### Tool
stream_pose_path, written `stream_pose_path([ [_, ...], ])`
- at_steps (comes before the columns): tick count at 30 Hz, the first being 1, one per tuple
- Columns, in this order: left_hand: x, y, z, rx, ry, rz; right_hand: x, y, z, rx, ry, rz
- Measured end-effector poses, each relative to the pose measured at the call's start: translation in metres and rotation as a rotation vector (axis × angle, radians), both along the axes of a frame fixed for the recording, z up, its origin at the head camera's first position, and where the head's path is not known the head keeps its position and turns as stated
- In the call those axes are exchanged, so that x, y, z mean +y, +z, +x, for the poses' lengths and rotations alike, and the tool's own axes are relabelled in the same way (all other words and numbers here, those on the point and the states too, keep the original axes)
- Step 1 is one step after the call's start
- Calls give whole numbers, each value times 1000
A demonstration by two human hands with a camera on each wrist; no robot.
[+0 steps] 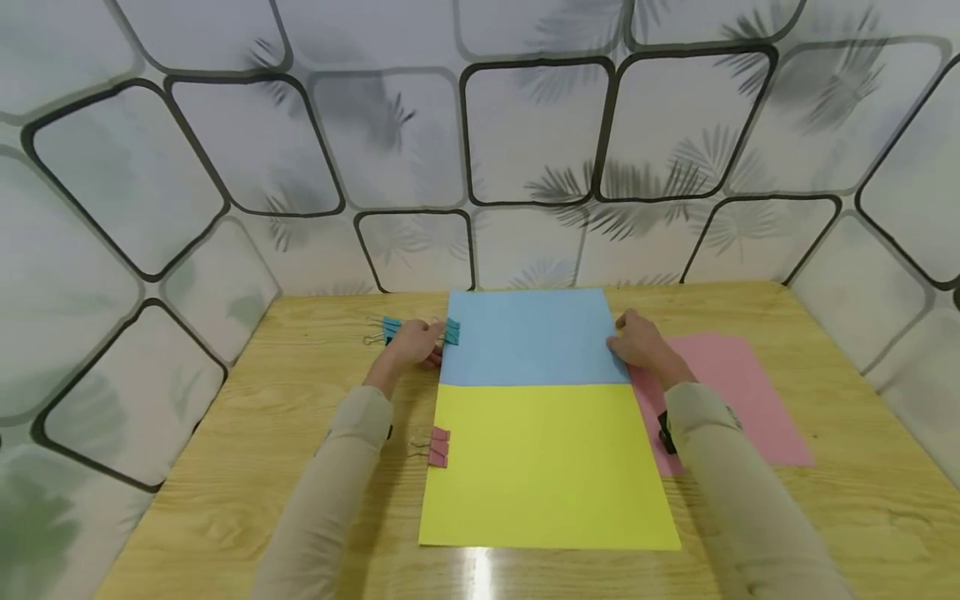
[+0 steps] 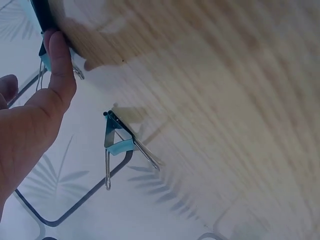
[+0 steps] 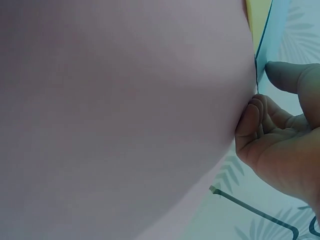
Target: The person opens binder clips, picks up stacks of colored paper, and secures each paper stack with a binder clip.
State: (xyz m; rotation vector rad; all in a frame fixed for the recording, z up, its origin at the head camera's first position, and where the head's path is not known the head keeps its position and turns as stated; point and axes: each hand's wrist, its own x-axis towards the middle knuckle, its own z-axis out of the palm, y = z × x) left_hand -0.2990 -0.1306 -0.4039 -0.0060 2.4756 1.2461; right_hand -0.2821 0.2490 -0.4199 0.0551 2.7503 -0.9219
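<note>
A blue sheet (image 1: 528,337) covers the upper part of a yellow sheet (image 1: 547,467). On the blue sheet's left edge sits a teal binder clip (image 1: 452,332), also seen as a teal clip (image 2: 45,56) in the left wrist view. My left hand (image 1: 415,343) touches this clip with a nearly straight finger, its thumb apart. My right hand (image 1: 645,343) pinches the blue sheet's right edge, thumb on one face and curled fingers at the other; the right wrist view shows this hand (image 3: 285,135) from below. A pink clip (image 1: 439,447) grips the yellow sheet's left edge.
Another teal clip (image 1: 390,328) stands on the wooden table (image 1: 247,500) just left of my left hand, its handles spread. Pink paper (image 1: 738,392) lies at the right, partly under my right forearm, with a black clip (image 1: 666,433) beside the sleeve. A patterned wall (image 1: 525,133) rises behind.
</note>
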Motion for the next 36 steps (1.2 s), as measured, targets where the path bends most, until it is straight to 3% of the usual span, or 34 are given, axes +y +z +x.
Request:
stream_pose_path([
  [6, -4, 2, 10, 2, -54, 1, 6, 2, 6, -7, 15, -52],
  [11, -5, 6, 23, 59, -122, -42, 16, 6, 16, -22, 61, -123],
  [15, -7, 6, 34, 68, -164, -24, 21, 11, 29, -8, 116, -177],
  [27, -2, 12, 66, 83, -262, -125, 20, 20, 71, 44, 248, -297],
  [36, 0, 12, 77, 132, -357, -186, 10, 24, 86, 121, 228, -239],
])
